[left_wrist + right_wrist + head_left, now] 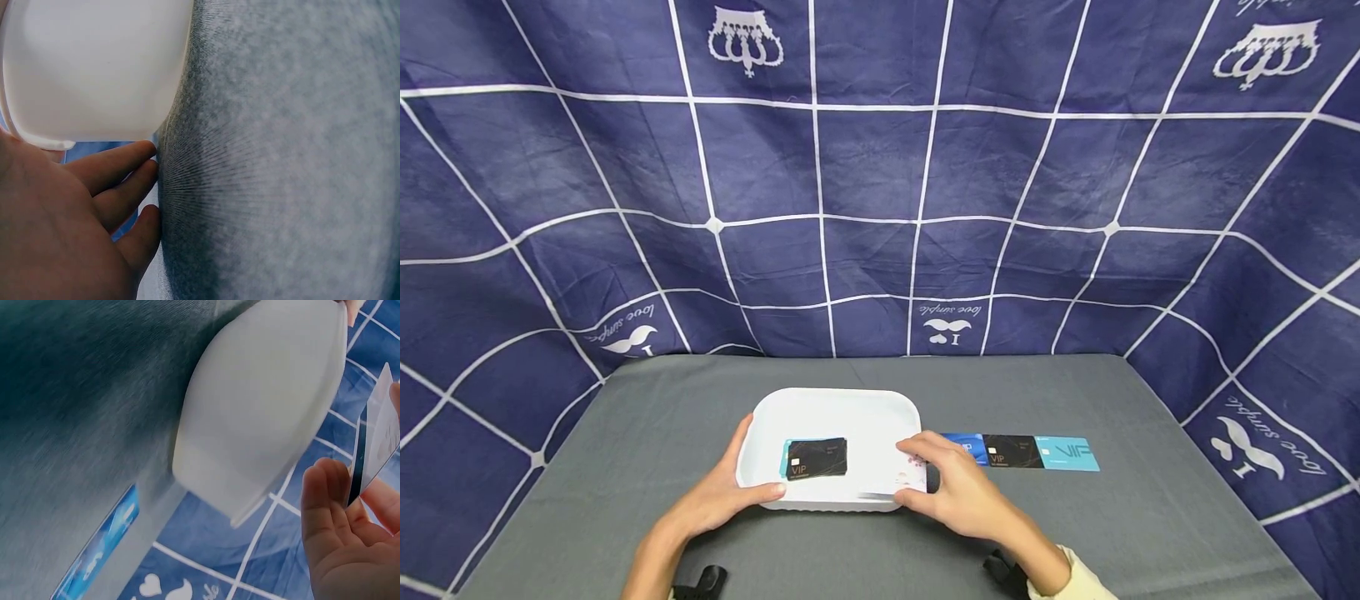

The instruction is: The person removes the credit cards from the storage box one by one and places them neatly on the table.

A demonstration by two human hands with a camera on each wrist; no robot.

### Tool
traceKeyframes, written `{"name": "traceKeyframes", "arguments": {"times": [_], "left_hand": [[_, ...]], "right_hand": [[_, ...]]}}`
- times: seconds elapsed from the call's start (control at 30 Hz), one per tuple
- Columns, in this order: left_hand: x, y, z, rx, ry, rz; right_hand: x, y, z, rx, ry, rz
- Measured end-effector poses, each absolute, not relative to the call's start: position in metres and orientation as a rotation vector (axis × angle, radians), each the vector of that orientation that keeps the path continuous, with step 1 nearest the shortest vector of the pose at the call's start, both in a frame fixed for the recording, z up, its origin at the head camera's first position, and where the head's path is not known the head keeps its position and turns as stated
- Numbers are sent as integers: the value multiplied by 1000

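A white tray (pixel 865 417) with rounded corners sits on the grey cloth. Inside it lies a small pile of cards (pixel 817 458), a black "VIP" card on top and light-blue edges showing beneath. My left hand (pixel 722 492) holds the tray's left end, thumb on the front rim; several fingers show beside its lower wall in the left wrist view. Between thumb and fingers, my right hand (pixel 958 487) pinches a white card (pixel 913 475) with a pinkish print, over the tray's right end. A dark stripe runs along this card (pixel 380 428) in the right wrist view.
To the tray's right, a blue card (pixel 967 447), a black card (pixel 1012 452) and a light-blue card (pixel 1067 453) lie in a row on the grey cloth (pixel 1150 533). A blue curtain (pixel 880 167) with white lines hangs behind the table.
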State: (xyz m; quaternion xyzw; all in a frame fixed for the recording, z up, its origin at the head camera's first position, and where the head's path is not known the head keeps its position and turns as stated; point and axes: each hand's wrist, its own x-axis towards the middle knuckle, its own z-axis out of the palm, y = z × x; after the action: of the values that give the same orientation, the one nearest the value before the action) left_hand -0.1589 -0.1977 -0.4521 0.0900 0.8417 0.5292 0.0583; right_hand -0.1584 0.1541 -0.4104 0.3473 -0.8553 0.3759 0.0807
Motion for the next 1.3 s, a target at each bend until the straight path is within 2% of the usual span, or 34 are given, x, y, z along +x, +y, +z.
{"name": "traceKeyframes", "arguments": {"times": [0.5, 0.83, 1.3], "left_hand": [[-158, -198, -455, 283, 2564, 1591], [-158, -199, -454, 261, 2555, 1594], [-158, -198, -455, 258, 2553, 1605]], "right_hand": [[-144, 209, -417, 953, -2526, 1175], [-148, 241, -421, 920, -2546, 1223], [-163, 250, -443, 1037, -2625, 951]]}}
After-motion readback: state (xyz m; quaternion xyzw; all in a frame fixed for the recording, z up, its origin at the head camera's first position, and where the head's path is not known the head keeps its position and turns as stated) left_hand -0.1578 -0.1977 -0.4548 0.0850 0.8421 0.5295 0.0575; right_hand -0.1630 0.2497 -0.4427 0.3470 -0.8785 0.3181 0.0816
